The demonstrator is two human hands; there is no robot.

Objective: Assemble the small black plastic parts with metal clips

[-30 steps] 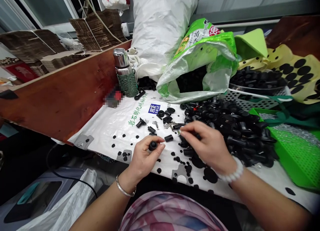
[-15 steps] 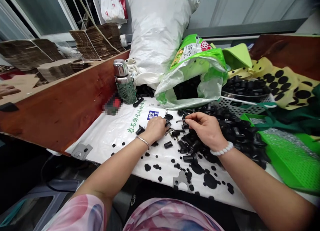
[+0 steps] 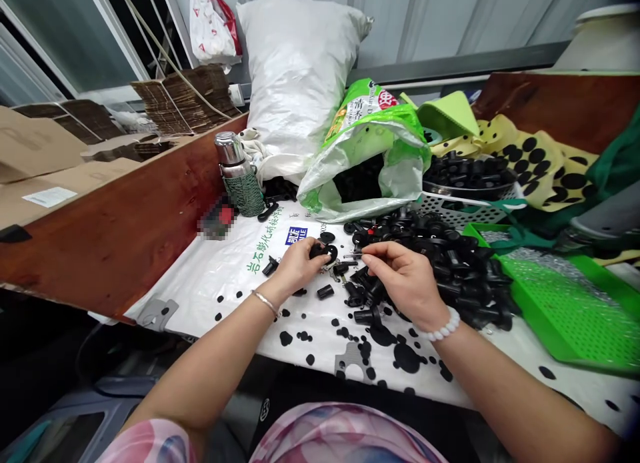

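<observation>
My left hand (image 3: 299,266) is closed around a round black plastic part (image 3: 330,253), its thumb on the near side. To its right, my right hand (image 3: 403,276) pinches a small thin metal piece (image 3: 353,255) that points left toward the round part, a short gap between them. Small metal bits and a black cylinder part (image 3: 344,268) lie just under the hands. Another short black cylinder (image 3: 325,291) rests nearer to me on the white sheet (image 3: 210,283). Beside my right hand spreads a big heap of black plastic parts (image 3: 453,259).
A green tray (image 3: 565,329) with small shiny metal pieces sits at the right. Behind the heap stand an open green-and-white bag (image 3: 365,206) and a white basket (image 3: 450,213). A metal flask (image 3: 240,176) stands by the reddish wooden board (image 3: 165,229) on the left.
My left hand first held a small black cylinder near the front, then reached to the middle of the sheet and now holds the round part. My right hand has brought the metal piece close beside it.
</observation>
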